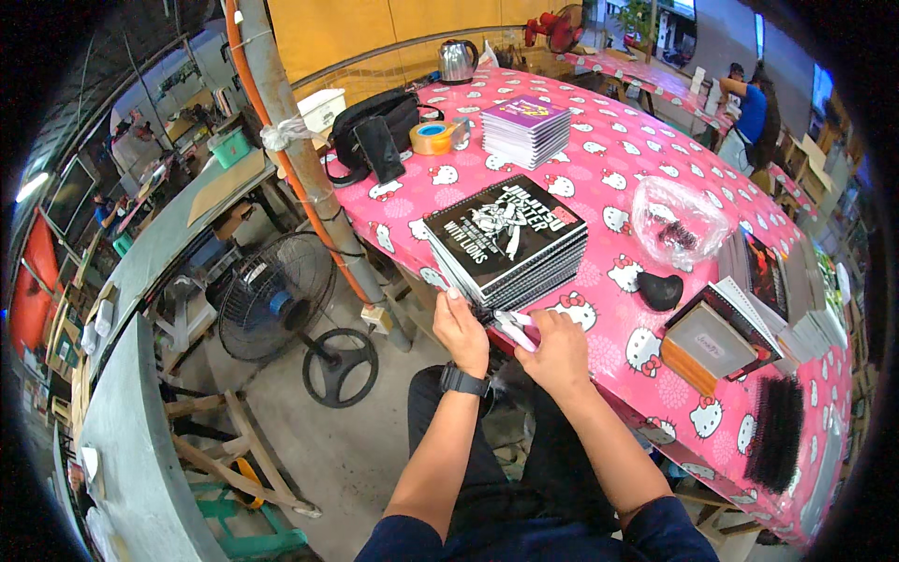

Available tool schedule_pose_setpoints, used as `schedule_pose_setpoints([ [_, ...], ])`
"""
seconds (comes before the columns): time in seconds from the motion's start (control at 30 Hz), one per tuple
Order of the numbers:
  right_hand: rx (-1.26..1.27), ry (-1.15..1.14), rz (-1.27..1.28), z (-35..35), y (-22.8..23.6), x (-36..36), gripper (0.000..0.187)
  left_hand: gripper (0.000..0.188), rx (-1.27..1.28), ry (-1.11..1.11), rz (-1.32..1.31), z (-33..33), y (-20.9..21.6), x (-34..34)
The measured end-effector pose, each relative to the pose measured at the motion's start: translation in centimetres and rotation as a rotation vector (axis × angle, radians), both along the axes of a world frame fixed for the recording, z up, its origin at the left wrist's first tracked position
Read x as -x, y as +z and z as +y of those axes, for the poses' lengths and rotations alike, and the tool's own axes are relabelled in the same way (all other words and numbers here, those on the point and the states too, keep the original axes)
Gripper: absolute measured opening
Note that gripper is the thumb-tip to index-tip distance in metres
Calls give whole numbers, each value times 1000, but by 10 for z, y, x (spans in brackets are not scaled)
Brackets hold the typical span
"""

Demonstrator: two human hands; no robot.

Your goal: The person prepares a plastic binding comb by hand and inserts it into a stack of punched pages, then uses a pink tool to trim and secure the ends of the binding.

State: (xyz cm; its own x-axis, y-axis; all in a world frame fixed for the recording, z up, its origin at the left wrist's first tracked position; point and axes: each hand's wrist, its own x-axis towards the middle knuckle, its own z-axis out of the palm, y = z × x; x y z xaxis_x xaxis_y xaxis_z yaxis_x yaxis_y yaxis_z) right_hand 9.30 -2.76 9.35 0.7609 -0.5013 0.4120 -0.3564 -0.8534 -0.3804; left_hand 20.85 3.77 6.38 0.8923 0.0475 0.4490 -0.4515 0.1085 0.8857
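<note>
A stack of black spiral-bound notebooks [506,234] lies at the table's near edge, a white drawing on the top cover. At its near corner my left hand [461,335] is closed, thumb up along a notebook's edge; the fingers underneath are hidden. My right hand [559,354] grips pliers [514,328] with pale pinkish handles. Their jaws point at the bound edge beside my left fingertips; whether they bite on the coil I cannot tell. To the right sit a clear plastic bag [682,223] with small dark pieces and a black rounded object [659,291].
The pink-patterned table [599,323] also bears purple-covered books [526,131], tape [432,139], a phone [378,150], a black bag [375,120], a kettle [458,62], a wooden block [702,347] and black coils [775,434]. A pole [309,178] and fan [276,295] stand left. A person [746,108] works far right.
</note>
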Motion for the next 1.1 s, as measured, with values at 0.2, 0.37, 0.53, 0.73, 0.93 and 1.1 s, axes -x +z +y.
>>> schedule_pose_setpoints([
  [0.2, -247, 1, 36, -5, -4, -4, 30, 36, 23, -1, -33, 0, -2, -4],
  [0.37, -158, 8, -43, -3, -7, 2, 37, 36, 26, -24, 10, 0, -4, -7],
  [0.53, 36, -21, -112, 5, -5, 4, 44, 35, 52, -23, 24, 1, -4, -7],
  [0.73, -69, 14, -42, 1, -6, -1, 43, 34, 46, -37, 3, 0, -2, -5],
  [0.93, -370, 24, 63, -1, -5, -2, 39, 34, 47, -37, 13, 0, -3, -7],
  [1.1, 50, -22, -98, 1, -13, 3, 41, 35, 11, -18, -9, 1, -7, -9],
])
